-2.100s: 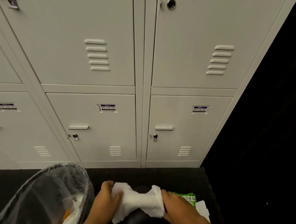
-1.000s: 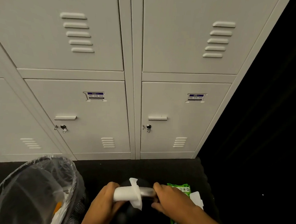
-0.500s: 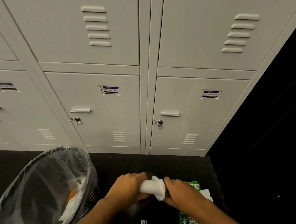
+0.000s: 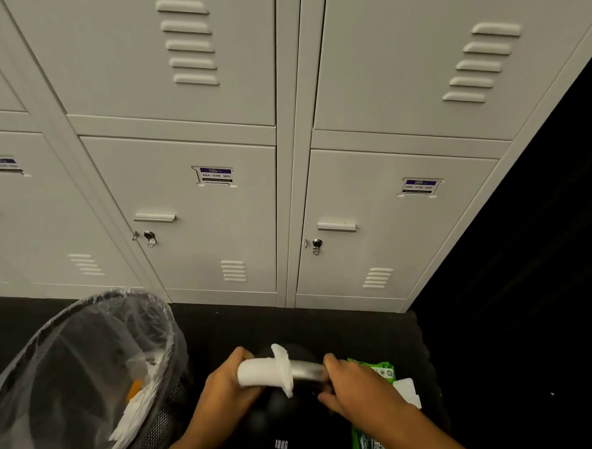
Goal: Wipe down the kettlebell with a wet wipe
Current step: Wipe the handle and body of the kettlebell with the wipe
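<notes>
A black kettlebell (image 4: 277,426) with a shiny metal handle (image 4: 306,369) stands on the dark floor at the bottom middle. A white wet wipe (image 4: 264,373) is wrapped round the left half of the handle. My left hand (image 4: 226,389) grips the wipe and the handle under it. My right hand (image 4: 354,390) grips the bare right end of the handle. The kettlebell's body is mostly dark and partly hidden by both hands.
A mesh bin (image 4: 74,377) lined with a clear bag holds used wipes at the lower left. A green wipes packet (image 4: 370,444) lies right of the kettlebell. Grey lockers (image 4: 220,203) fill the wall ahead. Black wall on the right.
The wipe, earlier stretched between both hands, is now wound round the handle. In the last half second my left hand slid it left, baring more metal beside my right hand.
</notes>
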A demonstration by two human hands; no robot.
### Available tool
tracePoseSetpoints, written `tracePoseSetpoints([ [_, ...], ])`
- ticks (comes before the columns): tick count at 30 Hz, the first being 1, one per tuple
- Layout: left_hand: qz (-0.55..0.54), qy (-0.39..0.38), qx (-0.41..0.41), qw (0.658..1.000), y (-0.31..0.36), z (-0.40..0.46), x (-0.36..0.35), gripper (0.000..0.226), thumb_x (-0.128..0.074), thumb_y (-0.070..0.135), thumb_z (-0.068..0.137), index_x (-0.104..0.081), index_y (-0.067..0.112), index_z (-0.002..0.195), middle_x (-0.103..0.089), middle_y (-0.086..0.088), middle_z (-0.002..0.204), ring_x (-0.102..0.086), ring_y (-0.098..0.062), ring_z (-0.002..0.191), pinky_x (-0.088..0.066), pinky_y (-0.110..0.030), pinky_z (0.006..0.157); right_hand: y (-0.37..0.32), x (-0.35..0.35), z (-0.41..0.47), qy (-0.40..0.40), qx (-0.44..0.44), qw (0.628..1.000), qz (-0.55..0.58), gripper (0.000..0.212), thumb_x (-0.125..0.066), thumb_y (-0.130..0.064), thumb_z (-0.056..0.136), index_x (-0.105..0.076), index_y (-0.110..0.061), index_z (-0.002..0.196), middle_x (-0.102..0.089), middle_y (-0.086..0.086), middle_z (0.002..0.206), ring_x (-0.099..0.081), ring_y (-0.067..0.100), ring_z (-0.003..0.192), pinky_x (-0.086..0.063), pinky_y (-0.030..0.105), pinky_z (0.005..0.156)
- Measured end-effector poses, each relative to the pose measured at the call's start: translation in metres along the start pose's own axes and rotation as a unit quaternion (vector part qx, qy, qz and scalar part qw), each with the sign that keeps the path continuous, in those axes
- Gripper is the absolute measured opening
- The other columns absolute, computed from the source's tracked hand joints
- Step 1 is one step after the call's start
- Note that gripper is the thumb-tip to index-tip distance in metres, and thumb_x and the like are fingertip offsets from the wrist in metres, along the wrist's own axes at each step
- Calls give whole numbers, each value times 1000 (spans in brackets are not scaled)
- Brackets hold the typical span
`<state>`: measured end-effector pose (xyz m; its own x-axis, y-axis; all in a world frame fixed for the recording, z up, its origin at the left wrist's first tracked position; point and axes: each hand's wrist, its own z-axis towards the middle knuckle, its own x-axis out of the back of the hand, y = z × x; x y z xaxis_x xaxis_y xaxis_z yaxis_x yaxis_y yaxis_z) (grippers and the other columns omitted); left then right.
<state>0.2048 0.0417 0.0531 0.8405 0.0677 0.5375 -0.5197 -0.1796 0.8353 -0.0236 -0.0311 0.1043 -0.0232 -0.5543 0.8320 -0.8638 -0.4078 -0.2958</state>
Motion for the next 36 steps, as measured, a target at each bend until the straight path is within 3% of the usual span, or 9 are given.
tracePoseSetpoints([
  [3,72,-30,-72,994,8,-5,7,51,-79,57,68,-55,39,110,-61,22,107,-59,3,100,-51,-15,80,0,-1,-1,5,0,1000,0,46,-56,-39,96,-40,-18,134,-61,7,122,-61,24,108,-51,36,89],
  [6,170,-57,-141,974,32,-4,3,59,-62,72,72,-46,45,122,-46,29,115,-47,6,105,-40,-12,85,0,-4,2,1,-8,1000,-4,46,-58,-39,95,-41,-19,133,-61,7,124,-61,24,109,-51,36,90],
  [8,247,-62,-177,951,47,0,-6,62,-50,71,76,-44,41,130,-48,21,123,-42,3,109,-32,-14,92,-1,-3,4,-12,-19,1000,-7,50,-62,-38,93,-41,-18,134,-61,6,126,-61,24,113,-50,36,93],
  [11,292,-87,-173,937,51,5,-8,57,-56,57,86,-40,37,137,-47,13,136,-43,-7,121,-30,-23,103,-5,-1,2,-28,-32,999,-9,53,-62,-37,93,-39,-17,137,-60,7,129,-59,24,116,-48,37,97],
  [17,199,-106,-70,972,29,7,19,34,-68,37,88,-54,27,117,-61,5,122,-55,-9,112,-47,-30,101,-10,0,-3,-13,-35,999,-4,47,-57,-40,96,-40,-20,135,-61,3,125,-61,19,109,-51,35,93],
  [21,174,-106,-23,979,26,9,20,31,-74,33,84,-56,28,109,-64,5,117,-59,-11,112,-50,-30,99,-10,0,-2,-13,-38,999,-6,44,-58,-39,96,-41,-19,132,-62,5,122,-62,21,108,-51,36,90],
  [31,272,-142,-125,943,54,12,2,49,-69,37,87,-50,26,130,-56,2,133,-52,-17,121,-40,-33,108,-9,0,-3,-17,-33,999,-13,48,-60,-39,94,-42,-17,133,-60,8,123,-60,27,111,-50,41,95],
  [36,201,-101,-72,972,27,7,17,30,-70,37,86,-55,28,110,-62,5,112,-58,-13,105,-50,-31,93,-8,2,-5,1,-2,1000,16,36,-60,-35,95,-45,-22,124,-61,4,117,-60,20,102,-52,37,88],
])
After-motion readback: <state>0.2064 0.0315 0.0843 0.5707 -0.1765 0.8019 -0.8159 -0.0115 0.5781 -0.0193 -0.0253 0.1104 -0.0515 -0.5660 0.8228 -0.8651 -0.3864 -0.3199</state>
